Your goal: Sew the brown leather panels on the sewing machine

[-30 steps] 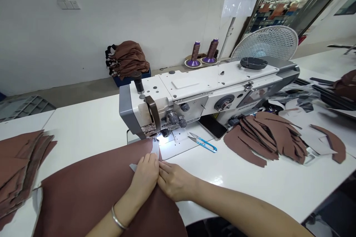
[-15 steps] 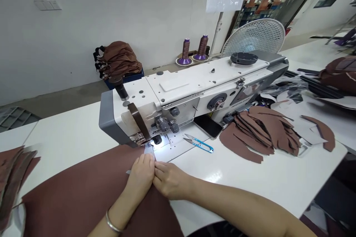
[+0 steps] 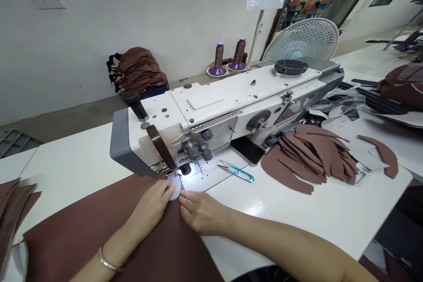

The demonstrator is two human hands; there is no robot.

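white worktable (image 3: 297,216) set against a plain white wall; floor fan (image 3: 300,39) behind the far right corner. the sewing machine (image 3: 231,101) stands across the middle of the table, with its work light on at the needle.

the brown panel (image 3: 82,229) lies flat over the near left part of the table and runs off the near edge. its far tip sits under the presser foot.

your left hand (image 3: 150,205) rests flat on the panel, fingers spread and not clenched. the fingertips press a small pale patch (image 3: 174,185) just in front of the needle. a metal bangle (image 3: 107,262) sits on that wrist.

your right hand (image 3: 200,211) lies just beside it, fingers curled, with the tips on the panel's right edge next to the patch. the thumb is hidden, so i cannot tell whether it pinches the edge or only presses it. the two hands are almost touching.

blue-handled snips (image 3: 236,171) lie on the machine bed to the right of the needle. a dark phone (image 3: 247,150) lies just behind them. a fanned stack of brown cut pieces (image 3: 307,158) lies further right. two thread cones (image 3: 220,55) stand behind the machine.
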